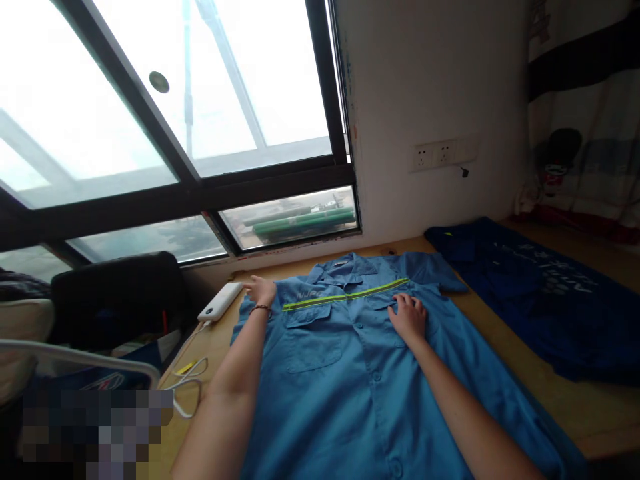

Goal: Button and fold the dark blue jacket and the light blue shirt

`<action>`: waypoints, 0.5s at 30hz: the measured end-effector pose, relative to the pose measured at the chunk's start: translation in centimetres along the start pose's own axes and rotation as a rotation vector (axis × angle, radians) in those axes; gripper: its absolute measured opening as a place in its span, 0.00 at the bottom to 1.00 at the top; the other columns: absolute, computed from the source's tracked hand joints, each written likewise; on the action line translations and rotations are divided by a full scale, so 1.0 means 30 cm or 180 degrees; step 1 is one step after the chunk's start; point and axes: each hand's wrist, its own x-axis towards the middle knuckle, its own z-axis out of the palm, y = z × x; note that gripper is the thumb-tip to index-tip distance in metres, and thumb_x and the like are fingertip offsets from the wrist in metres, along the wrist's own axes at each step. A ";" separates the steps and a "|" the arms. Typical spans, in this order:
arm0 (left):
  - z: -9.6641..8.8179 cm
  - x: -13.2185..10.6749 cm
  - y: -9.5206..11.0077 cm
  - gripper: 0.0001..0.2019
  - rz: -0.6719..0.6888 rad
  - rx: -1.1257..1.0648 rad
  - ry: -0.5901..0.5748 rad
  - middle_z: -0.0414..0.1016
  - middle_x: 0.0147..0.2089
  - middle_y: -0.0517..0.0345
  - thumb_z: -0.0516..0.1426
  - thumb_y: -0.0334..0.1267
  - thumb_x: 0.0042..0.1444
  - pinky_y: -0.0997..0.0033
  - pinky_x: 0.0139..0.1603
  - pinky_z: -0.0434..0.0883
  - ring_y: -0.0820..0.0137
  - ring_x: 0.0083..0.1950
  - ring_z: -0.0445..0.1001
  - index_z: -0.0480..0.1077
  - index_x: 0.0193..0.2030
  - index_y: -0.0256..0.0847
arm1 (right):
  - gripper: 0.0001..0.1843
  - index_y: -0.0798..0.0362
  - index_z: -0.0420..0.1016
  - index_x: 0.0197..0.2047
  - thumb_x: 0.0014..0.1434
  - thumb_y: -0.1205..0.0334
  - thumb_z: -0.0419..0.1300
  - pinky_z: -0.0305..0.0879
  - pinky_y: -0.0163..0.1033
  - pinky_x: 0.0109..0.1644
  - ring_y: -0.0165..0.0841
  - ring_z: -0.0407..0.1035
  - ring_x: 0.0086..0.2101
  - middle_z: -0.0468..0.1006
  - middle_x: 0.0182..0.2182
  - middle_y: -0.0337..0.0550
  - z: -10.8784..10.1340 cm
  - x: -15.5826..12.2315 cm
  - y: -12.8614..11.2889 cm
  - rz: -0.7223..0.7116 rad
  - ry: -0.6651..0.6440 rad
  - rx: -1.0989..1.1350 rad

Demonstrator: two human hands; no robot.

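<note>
A blue short-sleeved work shirt (pixel 320 393) lies spread front up, its collar toward the wall and a yellow-green stripe across the chest. My left hand (pixel 261 291), a bracelet at its wrist, rests at the shirt's shoulder on the left with fingers stretched out. Its fingertips come close to a white power bank (pixel 220 301); whether they touch it, I cannot tell. Over the chest pocket on the right lies my right hand (pixel 409 316), fingers apart and slightly bent on the cloth. Neither hand visibly holds anything.
A dark blue printed garment (pixel 530 293) lies at the right of the wooden table (pixel 595 413). A white cable (pixel 193 380) runs from the power bank along the left edge. A black bag (pixel 120 300) stands beyond that edge, below the window. Wall sockets (pixel 443 153) are behind.
</note>
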 end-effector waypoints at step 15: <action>0.269 -0.194 0.126 0.37 0.0839 0.0894 -0.1172 0.43 0.66 0.46 0.38 0.63 0.50 0.48 0.59 0.43 0.53 0.65 0.40 0.51 0.62 0.44 | 0.19 0.48 0.67 0.50 0.55 0.55 0.51 0.42 0.54 0.52 0.49 0.49 0.51 0.63 0.52 0.46 0.004 -0.025 -0.003 0.0099 0.0231 -0.0320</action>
